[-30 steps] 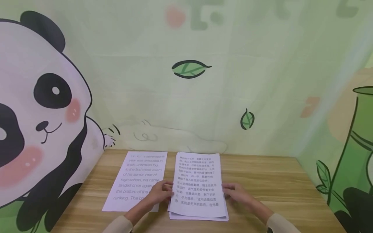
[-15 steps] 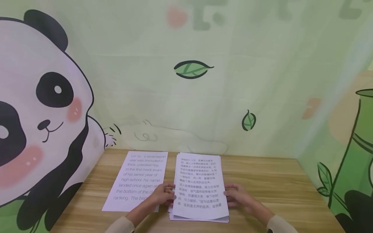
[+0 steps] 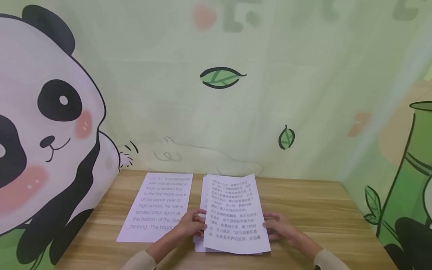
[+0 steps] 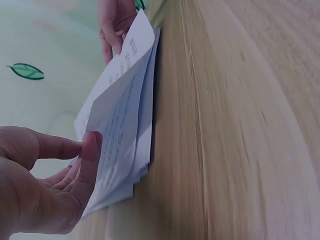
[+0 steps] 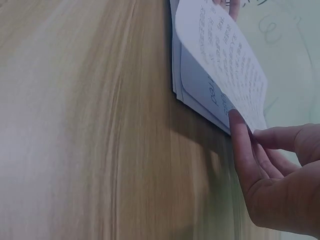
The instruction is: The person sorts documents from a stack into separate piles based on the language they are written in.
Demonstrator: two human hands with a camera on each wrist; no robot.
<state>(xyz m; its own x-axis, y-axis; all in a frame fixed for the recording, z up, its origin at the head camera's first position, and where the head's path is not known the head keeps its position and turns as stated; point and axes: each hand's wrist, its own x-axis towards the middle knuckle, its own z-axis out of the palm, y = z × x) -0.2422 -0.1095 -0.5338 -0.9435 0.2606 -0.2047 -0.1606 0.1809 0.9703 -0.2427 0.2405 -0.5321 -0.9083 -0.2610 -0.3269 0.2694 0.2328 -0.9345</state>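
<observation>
Fingers (image 4: 90, 152) of left hand (image 3: 190, 226) and right hand (image 3: 281, 228) pinch top sheet's (image 3: 234, 215) edges; tabletop (image 3: 317, 210) spreads rightward.

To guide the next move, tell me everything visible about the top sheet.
The top sheet is thin, white, paper-like, with dark Chinese print. It bows, lies askew over the stack, and is raised at its sides; whether its far end touches the stack is unclear. The left hand pinches its left edge, the right hand its right edge.
</observation>
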